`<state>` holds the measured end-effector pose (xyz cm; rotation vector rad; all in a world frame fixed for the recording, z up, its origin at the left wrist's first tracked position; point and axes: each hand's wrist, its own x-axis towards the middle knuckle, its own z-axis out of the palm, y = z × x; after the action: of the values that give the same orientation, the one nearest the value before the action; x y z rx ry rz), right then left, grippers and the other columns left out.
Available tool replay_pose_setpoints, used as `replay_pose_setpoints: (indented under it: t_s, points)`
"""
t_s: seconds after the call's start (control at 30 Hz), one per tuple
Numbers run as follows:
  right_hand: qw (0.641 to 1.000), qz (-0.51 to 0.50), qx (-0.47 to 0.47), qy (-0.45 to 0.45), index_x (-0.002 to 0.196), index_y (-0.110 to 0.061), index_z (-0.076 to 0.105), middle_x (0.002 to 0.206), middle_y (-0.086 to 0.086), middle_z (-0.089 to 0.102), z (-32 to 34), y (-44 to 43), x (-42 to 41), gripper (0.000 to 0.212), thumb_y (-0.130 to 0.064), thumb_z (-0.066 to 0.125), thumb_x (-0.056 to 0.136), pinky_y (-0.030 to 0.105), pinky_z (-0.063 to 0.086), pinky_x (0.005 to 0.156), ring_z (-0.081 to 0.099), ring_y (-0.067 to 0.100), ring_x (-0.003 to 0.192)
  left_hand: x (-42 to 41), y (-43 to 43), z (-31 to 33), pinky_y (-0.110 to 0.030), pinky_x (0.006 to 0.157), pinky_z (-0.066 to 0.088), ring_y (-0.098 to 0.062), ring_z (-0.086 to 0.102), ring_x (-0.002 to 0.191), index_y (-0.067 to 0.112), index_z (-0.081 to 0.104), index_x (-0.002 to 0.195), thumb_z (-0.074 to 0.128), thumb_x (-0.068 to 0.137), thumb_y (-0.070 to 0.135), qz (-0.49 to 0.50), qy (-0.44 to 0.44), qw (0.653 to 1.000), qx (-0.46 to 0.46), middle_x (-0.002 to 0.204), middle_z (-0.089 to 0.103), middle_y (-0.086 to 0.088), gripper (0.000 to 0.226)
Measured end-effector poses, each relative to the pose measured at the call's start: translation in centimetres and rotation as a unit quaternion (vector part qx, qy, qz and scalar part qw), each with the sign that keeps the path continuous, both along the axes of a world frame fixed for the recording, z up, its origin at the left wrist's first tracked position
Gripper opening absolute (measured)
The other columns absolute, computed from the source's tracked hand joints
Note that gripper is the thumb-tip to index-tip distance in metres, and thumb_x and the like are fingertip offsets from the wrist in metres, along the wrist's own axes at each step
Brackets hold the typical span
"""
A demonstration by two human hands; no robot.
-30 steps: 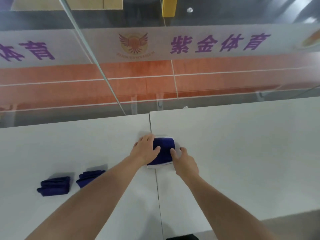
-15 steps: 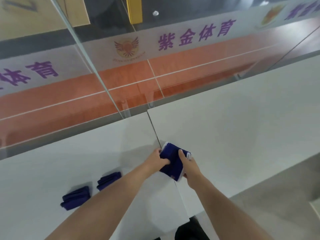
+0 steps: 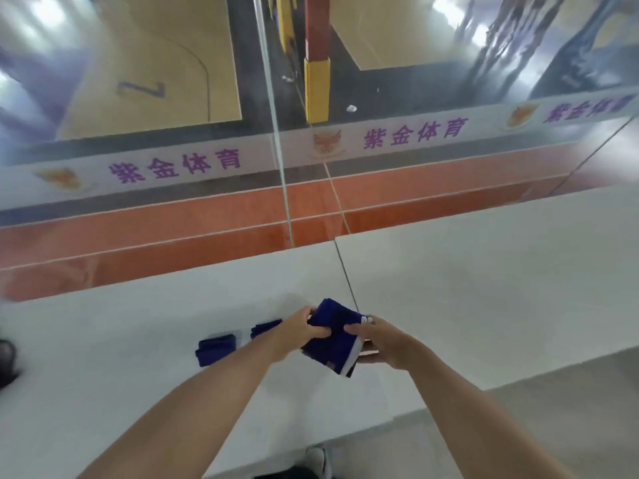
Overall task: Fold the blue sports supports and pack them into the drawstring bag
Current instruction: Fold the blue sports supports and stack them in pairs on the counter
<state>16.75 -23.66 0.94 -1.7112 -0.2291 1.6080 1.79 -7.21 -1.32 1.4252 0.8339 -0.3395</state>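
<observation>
My feed is bright and evenly lit. Overhead lights glare off the glass panel [image 3: 276,133] and the polished court floor [image 3: 148,63] in the upper corners. Motion blur softens everything, worst at the edges, where wide-angle distortion bends lines. Shadows on the white worktop [image 3: 484,278] are faint.

- The folded support [image 3: 333,344] is held between the left hand [image 3: 297,331] and the right hand [image 3: 383,344], above the table [image 3: 484,288], beside the table's seam.
- Left of the held support, two folded supports lie on the table: one [image 3: 264,328] just beside the left hand, the other [image 3: 216,349] farther left.
- Behind the table stands a glass wall [image 3: 276,133].
</observation>
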Motion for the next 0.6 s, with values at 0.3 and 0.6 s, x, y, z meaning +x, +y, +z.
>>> replay_pose_setpoints:
  t_s: [0.3,0.6]
  points:
    - [0.990,0.141,0.014,-0.014,0.132,-0.013,0.052,0.113,0.014,0.074,2.8,7.9,-16.5,0.051,-0.012,0.075,0.086,0.045,0.063,0.072,0.076,0.032,0.091,-21.4,1.5,4.2,-0.039,0.090,0.059,-0.017,0.071,0.102,0.021,0.061,0.120,0.076,0.085,0.030,0.147,0.027,0.988,0.036,0.115,0.072,0.001,0.039]
    - [0.967,0.241,0.041,-0.071,0.120,-0.014,0.059,0.108,0.011,0.075,4.4,20.1,-36.6,0.033,-0.011,0.072,0.090,0.052,0.062,0.080,0.076,0.030,0.089,-44.2,7.3,5.9,-0.024,0.074,0.049,-0.012,0.065,0.092,0.027,0.059,0.119,0.069,0.090,0.036,0.293,0.039,0.952,0.085,0.110,0.068,0.002,0.031]
